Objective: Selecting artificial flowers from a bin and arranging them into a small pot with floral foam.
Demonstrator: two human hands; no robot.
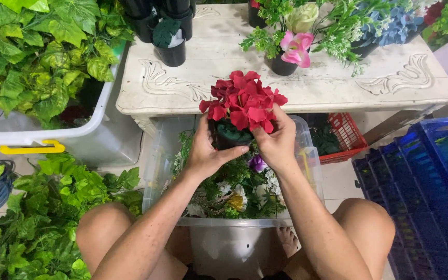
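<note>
Both my hands hold a small black pot (230, 138) with a bunch of red artificial flowers (242, 101) in it. My left hand (206, 150) wraps the pot's left side, thumb across its front. My right hand (277, 141) grips the right side, with its fingers up against the red blooms. The pot hangs above a clear plastic bin (234, 228) filled with mixed artificial flowers and greenery, between my knees.
A white carved table (333, 85) stands just beyond, with black pots (171, 44), a pink flower (296, 49) and blue blooms (392, 26). Leafy garlands fill a white bin (86, 137) and the floor at left. Blue crates (421, 181) sit right; a red basket (346, 136) is under the table.
</note>
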